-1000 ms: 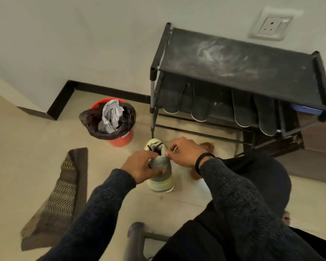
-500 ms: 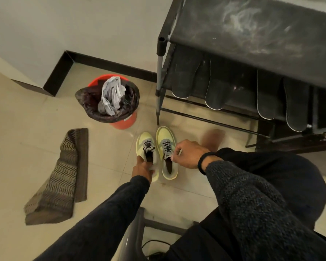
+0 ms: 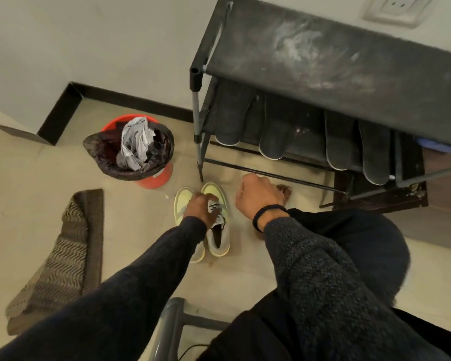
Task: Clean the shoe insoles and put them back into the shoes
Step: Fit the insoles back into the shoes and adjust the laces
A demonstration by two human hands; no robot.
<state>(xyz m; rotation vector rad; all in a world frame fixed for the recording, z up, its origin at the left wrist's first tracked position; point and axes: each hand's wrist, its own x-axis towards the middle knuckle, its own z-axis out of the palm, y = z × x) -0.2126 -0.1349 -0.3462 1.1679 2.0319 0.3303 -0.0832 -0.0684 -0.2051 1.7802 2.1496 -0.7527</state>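
Observation:
Two yellow-green shoes stand side by side on the tiled floor, the left shoe (image 3: 183,201) and the right shoe (image 3: 219,238). My left hand (image 3: 199,208) lies across their laced tops, with its fingers curled over the right shoe's tongue. My right hand (image 3: 255,195) hovers just to the right of the shoes, curled into a fist with nothing visible in it. Several dark insoles with pale edges (image 3: 276,134) hang over the front of the black shoe rack's (image 3: 323,58) lower shelf. The inside of the left shoe is hidden by my hand.
A red bin (image 3: 154,178) lined with a black bag and stuffed with crumpled paper stands left of the rack. A brown ribbed mat (image 3: 65,251) lies at the far left. A grey tube frame (image 3: 167,329) sits near my knees. My bare foot (image 3: 284,190) rests under the rack.
The shoes went from held up to standing on the floor. My left hand slid from the left shoe's heel onto the laced tops. My right hand let go and drew right.

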